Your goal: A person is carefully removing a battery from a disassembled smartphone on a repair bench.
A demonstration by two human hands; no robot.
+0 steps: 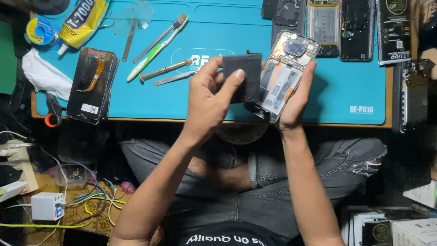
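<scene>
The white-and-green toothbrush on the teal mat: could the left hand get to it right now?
Probably not at once: the left hand pinches a black rectangular battery. The white-and-green toothbrush lies uncovered on the teal mat, nothing between.

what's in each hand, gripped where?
Left hand: black battery, fingers pinching its lower left edge. Right hand: opened phone, gripped by its long sides near the bottom.

Phone repair workshop. The surface carries a blue work mat [318, 98] laid with a screwdriver [166, 69], tweezers [175, 78], a glue tube [82, 20] and a toothbrush [157, 46]. Opened phones [339, 27] lie along the far edge, a detached screen [91, 84] on the left. Cables [93, 200] tangle on the floor.
</scene>
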